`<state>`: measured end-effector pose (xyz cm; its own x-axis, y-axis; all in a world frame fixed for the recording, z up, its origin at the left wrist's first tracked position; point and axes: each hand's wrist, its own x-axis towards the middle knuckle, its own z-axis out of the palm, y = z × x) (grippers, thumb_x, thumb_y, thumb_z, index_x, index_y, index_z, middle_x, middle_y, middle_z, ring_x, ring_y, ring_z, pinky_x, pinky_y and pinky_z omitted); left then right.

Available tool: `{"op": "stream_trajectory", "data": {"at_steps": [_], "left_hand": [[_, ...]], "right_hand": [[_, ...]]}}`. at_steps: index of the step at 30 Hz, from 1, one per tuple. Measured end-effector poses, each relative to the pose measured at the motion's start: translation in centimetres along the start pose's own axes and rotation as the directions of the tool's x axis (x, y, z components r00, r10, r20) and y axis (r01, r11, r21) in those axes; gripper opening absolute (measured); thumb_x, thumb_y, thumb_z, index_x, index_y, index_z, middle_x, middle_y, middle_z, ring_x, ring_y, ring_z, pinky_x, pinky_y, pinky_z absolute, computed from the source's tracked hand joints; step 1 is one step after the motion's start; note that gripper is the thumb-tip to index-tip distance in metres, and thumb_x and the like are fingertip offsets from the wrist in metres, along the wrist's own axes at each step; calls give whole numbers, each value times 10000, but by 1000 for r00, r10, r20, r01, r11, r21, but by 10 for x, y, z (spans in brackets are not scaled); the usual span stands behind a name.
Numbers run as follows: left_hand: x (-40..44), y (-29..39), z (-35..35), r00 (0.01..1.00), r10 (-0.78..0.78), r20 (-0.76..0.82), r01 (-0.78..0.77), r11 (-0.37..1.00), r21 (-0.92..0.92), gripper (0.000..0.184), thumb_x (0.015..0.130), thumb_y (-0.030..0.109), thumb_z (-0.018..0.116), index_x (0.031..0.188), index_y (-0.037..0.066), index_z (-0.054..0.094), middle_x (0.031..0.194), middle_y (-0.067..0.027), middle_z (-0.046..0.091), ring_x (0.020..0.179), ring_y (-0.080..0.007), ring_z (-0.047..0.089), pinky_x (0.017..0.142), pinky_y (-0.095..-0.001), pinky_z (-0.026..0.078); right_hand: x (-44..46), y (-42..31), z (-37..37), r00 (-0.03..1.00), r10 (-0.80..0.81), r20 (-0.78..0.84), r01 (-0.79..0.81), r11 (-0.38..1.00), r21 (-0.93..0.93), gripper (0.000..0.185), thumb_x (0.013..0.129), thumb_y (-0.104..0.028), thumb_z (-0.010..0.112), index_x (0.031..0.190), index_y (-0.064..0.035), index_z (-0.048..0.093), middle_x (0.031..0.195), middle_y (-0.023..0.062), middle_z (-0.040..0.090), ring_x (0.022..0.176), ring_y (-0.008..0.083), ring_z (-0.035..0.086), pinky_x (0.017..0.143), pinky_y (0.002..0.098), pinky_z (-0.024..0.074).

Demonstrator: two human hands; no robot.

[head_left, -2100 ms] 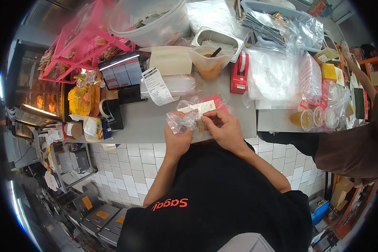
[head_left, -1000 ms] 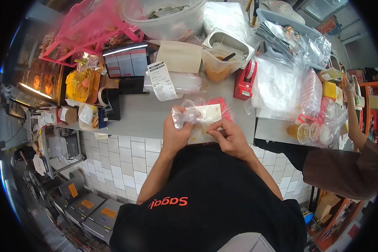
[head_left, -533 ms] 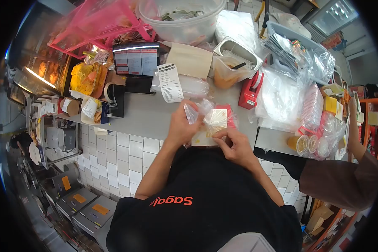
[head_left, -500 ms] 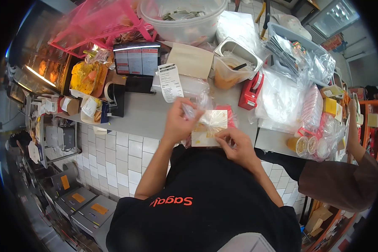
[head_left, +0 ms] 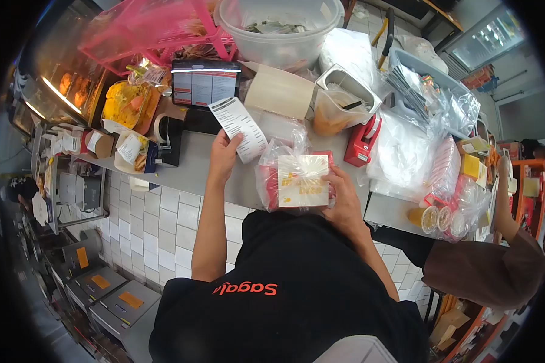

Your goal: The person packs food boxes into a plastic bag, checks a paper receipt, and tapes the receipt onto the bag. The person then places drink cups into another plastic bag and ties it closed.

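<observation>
The long white printed receipt (head_left: 242, 130) is pinched at its left edge by my left hand (head_left: 222, 158), thumb on top of the paper. A cream square card (head_left: 303, 181) with gold lettering lies on a clear plastic bag (head_left: 266, 175) with red contents, at the counter's front edge. My right hand (head_left: 344, 196) rests at the right side of the card and bag, its fingers curled against them. The bag's gathered top points away from me, toward a clear plastic pack (head_left: 272, 124) behind it.
A tablet (head_left: 204, 85) stands behind the receipt. A red tape dispenser (head_left: 363, 140), a tub of orange sauce (head_left: 333, 115) and white plastic bags (head_left: 399, 154) are to the right. Yellow food (head_left: 122, 104) sits at the left. Another person's brown sleeve (head_left: 487, 272) is at the far right.
My left hand has let go of the bag's gathered top, moved left and taken hold of the receipt, which is now tilted. My right hand has shifted to the card's right side.
</observation>
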<state>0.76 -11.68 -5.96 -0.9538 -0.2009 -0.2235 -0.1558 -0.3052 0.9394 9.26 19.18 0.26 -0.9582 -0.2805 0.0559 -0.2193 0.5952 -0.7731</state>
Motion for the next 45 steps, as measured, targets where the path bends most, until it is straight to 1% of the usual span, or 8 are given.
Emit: {"op": "stream_trajectory", "data": {"at_steps": [6,9,12,16,18,22,30,45], "left_hand": [[-15,3,-54,1000,6,4,-5,999,-54,411,910,0,604,1283,-1,431,1064,-129,669,930,-144,659,797,-283,544],[-28,-28,-98,998,-51,-37,61,941,334,610,854,-16,628,1380,9,320,1051,-162,671,922,-207,673,818,-322,542],[-48,-47,-113,988,59,-145,54,742,669,888,789,-14,662,1522,94,173,1203,-238,596,991,-340,651,856,-371,520],[-60,-30,-103,980,106,-170,86,543,835,863,781,67,707,1524,211,291,1412,-262,423,1228,-400,510,962,-436,453],[-58,-27,-113,991,120,66,-84,151,985,732,800,241,727,1467,300,430,1520,-233,282,1394,-438,282,1062,-565,308],[-42,-25,-141,965,21,261,-262,48,964,671,821,467,690,1438,333,464,1554,-194,251,1444,-426,174,1091,-688,141],[-29,1,-177,909,-148,389,-383,73,921,867,721,544,768,1477,367,382,1611,-162,116,1479,-416,63,1115,-683,100],[-24,1,-190,880,-191,435,-411,155,898,1062,578,619,827,1493,368,349,1624,-169,35,1486,-416,-8,1127,-678,60]], "right_hand": [[5,-47,-41,992,40,119,-20,985,-169,541,700,-171,817,1176,-89,574,1364,197,473,1265,389,455,1042,450,402],[15,-58,-47,993,-21,116,43,981,-190,449,761,-247,798,1124,-58,613,1260,185,544,1175,360,522,989,431,433],[28,-73,-42,982,152,110,-148,988,-48,388,784,-226,783,1087,-43,625,1118,154,613,985,292,618,840,393,494],[47,-110,-16,991,-25,-130,28,999,27,182,820,-110,753,947,-23,656,862,74,634,682,146,601,599,272,459],[55,-131,9,986,-105,-133,121,985,120,112,827,-67,741,901,-25,669,826,58,634,630,122,587,567,254,447],[65,-153,91,988,-150,42,137,965,225,88,840,-79,723,896,-27,679,798,74,636,636,164,609,587,296,475],[107,-83,239,974,-59,219,88,988,-129,119,854,-165,655,888,-51,646,857,144,626,767,354,637,678,457,506],[113,-76,269,881,-329,339,428,860,-278,124,813,-170,677,799,-64,616,801,108,620,743,289,652,641,430,519]]}}
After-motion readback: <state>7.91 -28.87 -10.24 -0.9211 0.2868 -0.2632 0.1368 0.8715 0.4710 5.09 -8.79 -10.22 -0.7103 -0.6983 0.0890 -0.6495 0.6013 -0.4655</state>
